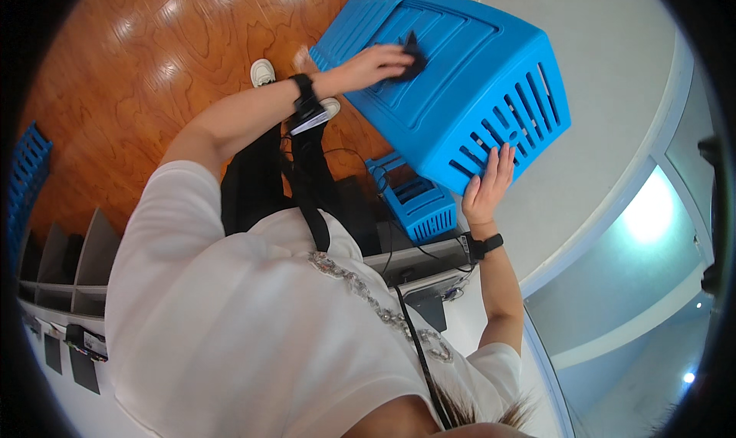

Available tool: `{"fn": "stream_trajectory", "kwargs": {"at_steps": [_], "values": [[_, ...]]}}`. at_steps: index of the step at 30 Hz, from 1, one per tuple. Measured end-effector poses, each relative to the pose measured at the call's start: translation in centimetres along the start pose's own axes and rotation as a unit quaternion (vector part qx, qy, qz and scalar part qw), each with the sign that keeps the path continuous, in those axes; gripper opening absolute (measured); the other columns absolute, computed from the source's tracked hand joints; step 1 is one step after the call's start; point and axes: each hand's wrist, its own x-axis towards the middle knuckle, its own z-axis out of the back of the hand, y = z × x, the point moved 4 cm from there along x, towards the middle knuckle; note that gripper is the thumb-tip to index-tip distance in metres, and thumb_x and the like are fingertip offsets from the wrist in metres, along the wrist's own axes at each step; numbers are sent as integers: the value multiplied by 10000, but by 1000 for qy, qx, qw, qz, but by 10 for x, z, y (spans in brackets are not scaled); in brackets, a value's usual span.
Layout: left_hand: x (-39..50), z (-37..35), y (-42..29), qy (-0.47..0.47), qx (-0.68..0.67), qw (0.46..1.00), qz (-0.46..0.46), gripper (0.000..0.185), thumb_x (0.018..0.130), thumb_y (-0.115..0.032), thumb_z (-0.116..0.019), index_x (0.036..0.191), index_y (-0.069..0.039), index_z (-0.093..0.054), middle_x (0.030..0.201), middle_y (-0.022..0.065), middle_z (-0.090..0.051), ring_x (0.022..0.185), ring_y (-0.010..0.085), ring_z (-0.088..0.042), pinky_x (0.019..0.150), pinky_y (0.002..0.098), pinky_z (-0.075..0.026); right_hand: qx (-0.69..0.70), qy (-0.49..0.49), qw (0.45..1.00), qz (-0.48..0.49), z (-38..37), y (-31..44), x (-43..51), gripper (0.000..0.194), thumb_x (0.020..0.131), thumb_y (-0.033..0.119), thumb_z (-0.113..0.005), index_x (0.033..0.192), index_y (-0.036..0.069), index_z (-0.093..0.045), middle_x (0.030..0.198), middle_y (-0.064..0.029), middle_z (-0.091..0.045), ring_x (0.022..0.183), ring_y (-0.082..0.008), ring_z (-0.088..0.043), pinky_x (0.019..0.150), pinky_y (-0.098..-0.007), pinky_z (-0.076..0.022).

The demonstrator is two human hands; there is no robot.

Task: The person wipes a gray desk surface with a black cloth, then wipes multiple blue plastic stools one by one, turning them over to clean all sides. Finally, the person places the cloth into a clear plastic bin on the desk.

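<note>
A large blue plastic case (437, 87) with a ribbed panel and a slotted end stands before me. It looks like the body of a pet carrier. My left hand (385, 64) presses a bunched black cloth (413, 61) against the ribbed panel; hand and cloth are slightly blurred. At the slotted end, my right hand (489, 179) lies with fingers spread on the plastic, near the lower corner. Below the case, partly hidden by it, is a smaller blue slotted plastic piece (422, 205). Each wrist wears a black strap with a device.
Glossy wood-patterned flooring (172, 64) spreads at the upper left. A pale wall or panel (609, 81) with a curved edge borders the case on the right. Grey compartment shelving (75, 285) and a blue slatted piece (26, 179) stand at the left. Thin black cables (391, 248) hang near my legs.
</note>
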Motion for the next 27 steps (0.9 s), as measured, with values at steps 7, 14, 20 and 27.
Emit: {"fn": "stream_trajectory", "kwargs": {"at_steps": [7, 14, 20, 27], "values": [[105, 3, -36, -165, -65, 981, -80, 370, 981, -356, -470, 1293, -177, -554, 1334, 114, -494, 1228, 261, -479, 1018, 381, -418, 18, -4, 1000, -4, -5, -6, -4, 562, 915, 264, -378, 1424, 26, -357, 1504, -217, -271, 1403, -409, -213, 1108, -544, -152], [53, -3, -56, -95, 28, 986, -133, 370, 975, -340, -486, 1282, -144, -552, 1250, 111, -513, 1191, 270, -483, 1000, 373, -407, 22, -7, 1000, -3, -5, -4, -4, 573, 914, 261, -376, 1436, 26, -341, 1508, -214, -266, 1406, -412, -203, 1106, -545, -143], [-56, -4, -63, 81, -53, 990, -99, 228, 929, -202, -574, 1135, -116, -619, 1109, 100, -518, 1074, 272, -501, 950, 370, -400, 16, 5, 1000, 3, -3, -1, -1, 576, 917, 253, -373, 1437, 11, -326, 1506, -231, -256, 1402, -427, -201, 1098, -558, -146], [4, 11, 45, -33, -93, 992, 82, 336, 957, -300, -534, 1256, -151, -572, 1209, 92, -557, 1140, 252, -515, 993, 363, -403, 7, 10, 1000, 7, -5, -2, -2, 570, 926, 257, -362, 1431, -5, -324, 1504, -243, -249, 1393, -443, -209, 1090, -564, -163]]}}
